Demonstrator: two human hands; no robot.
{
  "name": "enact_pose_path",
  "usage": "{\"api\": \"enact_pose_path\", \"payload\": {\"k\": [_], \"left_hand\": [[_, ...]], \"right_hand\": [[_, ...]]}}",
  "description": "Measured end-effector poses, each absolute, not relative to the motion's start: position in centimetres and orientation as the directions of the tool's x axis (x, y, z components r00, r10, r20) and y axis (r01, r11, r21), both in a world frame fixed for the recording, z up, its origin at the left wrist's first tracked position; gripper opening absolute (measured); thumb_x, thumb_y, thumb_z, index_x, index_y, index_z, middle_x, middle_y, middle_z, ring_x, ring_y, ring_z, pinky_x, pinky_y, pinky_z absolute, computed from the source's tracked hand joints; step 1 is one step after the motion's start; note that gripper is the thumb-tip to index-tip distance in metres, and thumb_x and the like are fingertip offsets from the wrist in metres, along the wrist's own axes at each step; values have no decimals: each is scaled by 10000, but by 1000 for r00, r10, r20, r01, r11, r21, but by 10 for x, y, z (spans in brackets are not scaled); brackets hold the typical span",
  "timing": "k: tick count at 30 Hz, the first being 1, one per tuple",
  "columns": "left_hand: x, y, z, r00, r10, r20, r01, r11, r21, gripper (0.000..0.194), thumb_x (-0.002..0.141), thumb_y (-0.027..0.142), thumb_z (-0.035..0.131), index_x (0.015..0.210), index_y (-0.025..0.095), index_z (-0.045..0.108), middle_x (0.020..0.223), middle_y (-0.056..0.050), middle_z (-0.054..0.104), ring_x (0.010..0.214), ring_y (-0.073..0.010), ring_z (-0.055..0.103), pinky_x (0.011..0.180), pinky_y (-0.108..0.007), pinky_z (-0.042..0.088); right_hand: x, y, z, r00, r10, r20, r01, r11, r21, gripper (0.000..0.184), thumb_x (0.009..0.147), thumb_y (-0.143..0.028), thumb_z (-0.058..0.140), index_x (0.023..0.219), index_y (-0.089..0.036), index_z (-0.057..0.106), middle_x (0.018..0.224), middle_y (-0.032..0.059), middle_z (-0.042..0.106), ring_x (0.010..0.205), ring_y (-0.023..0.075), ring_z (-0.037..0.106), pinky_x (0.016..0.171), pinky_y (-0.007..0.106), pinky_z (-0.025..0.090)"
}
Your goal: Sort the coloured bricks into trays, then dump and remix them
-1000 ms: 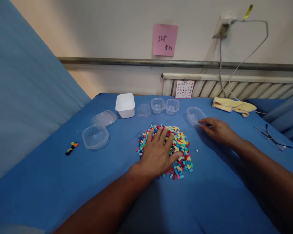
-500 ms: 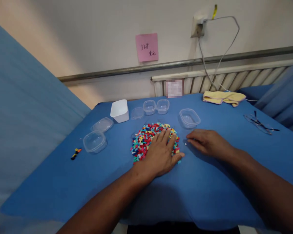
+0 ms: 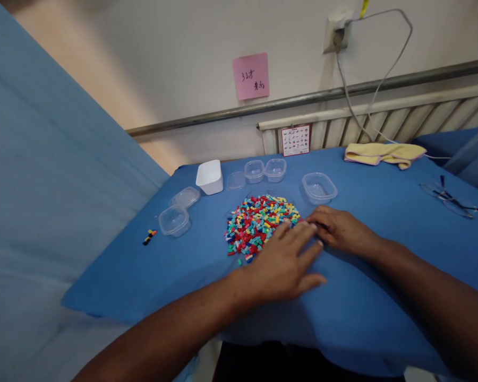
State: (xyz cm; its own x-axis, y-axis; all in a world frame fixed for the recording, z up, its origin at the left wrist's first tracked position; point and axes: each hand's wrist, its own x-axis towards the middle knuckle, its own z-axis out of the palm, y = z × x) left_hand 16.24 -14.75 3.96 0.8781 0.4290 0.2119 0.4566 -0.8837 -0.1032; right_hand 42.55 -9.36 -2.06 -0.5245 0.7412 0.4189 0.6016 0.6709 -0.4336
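Observation:
A round heap of small building bricks in many colours (image 3: 258, 220) lies on the blue cloth. My left hand (image 3: 287, 262) is palm down over the heap's lower right edge, fingers spread and somewhat blurred. Close against its fingertips is my right hand (image 3: 338, 228), its fingers curled together at the right edge of the heap. Whatever those fingers pinch is hidden. Just behind my right hand, a clear plastic container (image 3: 319, 190) stands upright with nothing in it.
Along the back stand a white tub (image 3: 210, 178), a clear lid (image 3: 236, 181) and two small clear containers (image 3: 265, 171). On the left are another lid (image 3: 186, 197), a clear container (image 3: 175, 222) and a small joined brick figure (image 3: 149, 236). Glasses (image 3: 454, 199) and a yellow cloth (image 3: 384, 154) lie right.
My right hand has left the clear container, which now sits flat, and come to the heap's right edge. My left hand has slid right across the bricks towards it. The view has shifted.

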Motion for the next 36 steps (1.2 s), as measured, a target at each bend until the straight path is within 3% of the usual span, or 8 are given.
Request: {"api": "enact_pose_path", "payload": {"k": [2, 4, 7, 9, 18, 23, 32, 36], "left_hand": [[170, -169, 40, 954, 188, 234, 211, -974, -78, 541, 1158, 573, 492, 1462, 191, 726, 1683, -151, 587, 1561, -318, 538, 1276, -505, 437], [181, -183, 38, 964, 36, 265, 47, -998, -36, 444, 1155, 535, 530, 1258, 203, 805, 1492, -119, 728, 1282, -257, 713, 993, -404, 577], [196, -189, 28, 951, -25, 308, -35, -999, 26, 422, 1139, 520, 578, 946, 222, 806, 962, -52, 798, 723, -182, 701, 596, -358, 479], [201, -185, 18, 947, -24, 320, -41, -998, 45, 425, 1149, 476, 564, 893, 223, 789, 831, -30, 758, 591, -171, 634, 517, -362, 414], [180, -139, -5, 941, 118, 318, 65, -983, 174, 436, 1147, 507, 551, 889, 217, 750, 875, -27, 784, 712, -177, 707, 582, -364, 473], [176, -126, -7, 923, 187, 335, 106, -963, 246, 388, 1130, 483, 597, 904, 222, 774, 891, -17, 805, 744, -179, 735, 562, -360, 460], [186, -149, -11, 895, 6, 446, -111, -965, 237, 425, 1119, 473, 615, 796, 261, 793, 811, 17, 802, 650, -148, 717, 516, -343, 512], [184, -155, -1, 914, -16, 405, -127, -960, 249, 370, 1128, 395, 620, 840, 276, 819, 884, 12, 839, 703, -150, 767, 511, -341, 555]], "right_hand": [[426, -94, -21, -503, 744, 440, 594, 667, -449, 320, 996, -136, 577, 1200, -249, 795, 1048, 75, 793, 932, 235, 768, 821, 343, 610], [425, -95, -22, -486, 749, 450, 592, 661, -461, 302, 1011, -161, 577, 1208, -243, 791, 1054, 80, 795, 933, 241, 771, 828, 356, 614], [422, -96, -23, -472, 766, 437, 602, 642, -475, 247, 1061, -246, 583, 1200, -229, 786, 1038, 86, 794, 904, 243, 766, 818, 370, 618], [420, -96, -22, -452, 786, 422, 619, 617, -487, 240, 1087, -298, 578, 1185, -234, 786, 1019, 84, 794, 887, 244, 764, 814, 375, 620], [416, -99, -25, -286, 848, 446, 599, 521, -608, 210, 1089, -373, 627, 1212, -276, 766, 1050, 71, 805, 905, 255, 778, 826, 402, 659], [390, -93, -7, -364, 828, 427, 575, 560, -597, 217, 1098, -361, 624, 1219, -280, 785, 1097, 77, 829, 946, 251, 800, 837, 398, 672], [336, -72, 17, -410, 768, 493, 560, 638, -528, 314, 1114, -296, 592, 1387, -309, 745, 1308, 100, 816, 1228, 295, 781, 1084, 512, 646], [336, -82, -3, -435, 779, 452, 574, 626, -527, 515, 1072, -391, 713, 1579, -334, 640, 1536, 129, 719, 1441, 365, 676, 1206, 628, 569]]}}
